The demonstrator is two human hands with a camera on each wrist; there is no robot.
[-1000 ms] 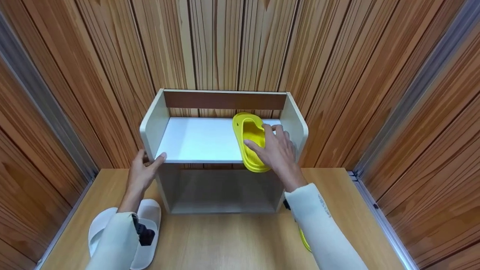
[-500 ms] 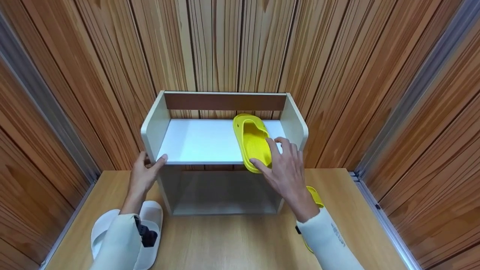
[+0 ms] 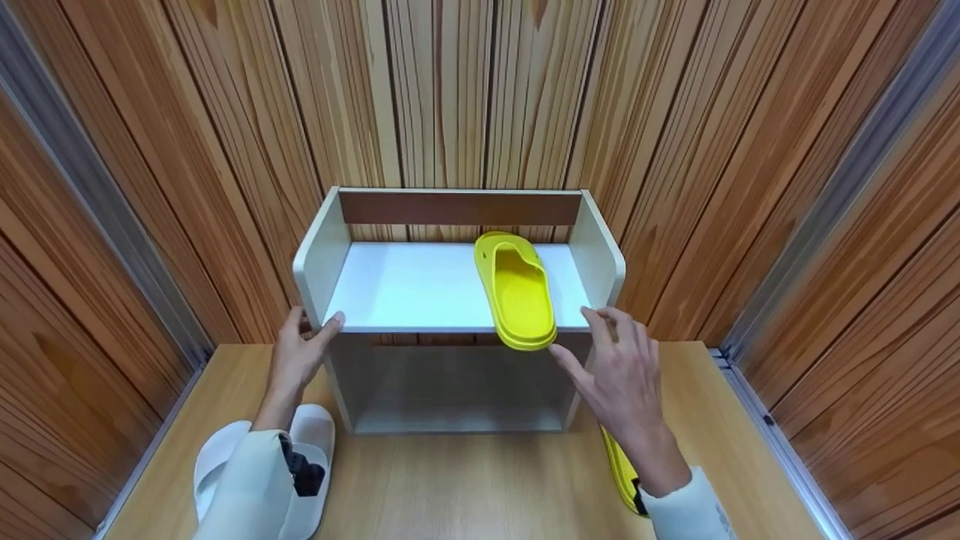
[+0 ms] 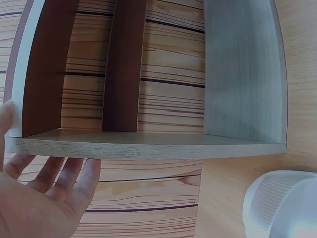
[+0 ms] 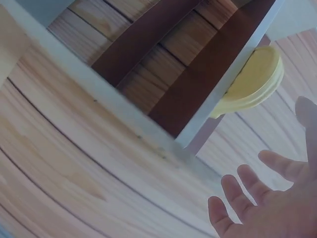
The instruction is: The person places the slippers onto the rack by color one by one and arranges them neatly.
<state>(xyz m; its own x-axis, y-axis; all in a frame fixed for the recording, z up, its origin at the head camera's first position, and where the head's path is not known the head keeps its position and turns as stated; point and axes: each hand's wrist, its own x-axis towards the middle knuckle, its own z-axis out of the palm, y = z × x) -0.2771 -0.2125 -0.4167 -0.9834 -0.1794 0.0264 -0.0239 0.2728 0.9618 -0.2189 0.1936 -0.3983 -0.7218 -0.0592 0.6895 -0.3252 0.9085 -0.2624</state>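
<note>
A yellow slipper (image 3: 517, 300) lies toe-inward on the white upper board of a small two-tier shelf unit (image 3: 412, 289), right of the middle. Its heel sticks out past the front edge. My left hand (image 3: 296, 352) grips the unit's left side panel, thumb at the board's front corner and fingers along the outer face. In the left wrist view, fingers (image 4: 69, 178) show behind that panel. My right hand (image 3: 626, 382) is spread beside the slipper's heel and holds nothing; the right wrist view shows its fingers apart from the protruding heel (image 5: 255, 82).
A pair of white slippers (image 3: 313, 429) stands on the wooden floor at left, partly under my left sleeve. Another yellow slipper (image 3: 619, 472) lies at right, partly behind my right forearm. Wood-plank walls (image 3: 442, 97) rise behind and at both sides.
My right hand has let go of the yellow slipper and drawn back to the right and toward me. The slipper stays on the upper board, and my left hand keeps its hold.
</note>
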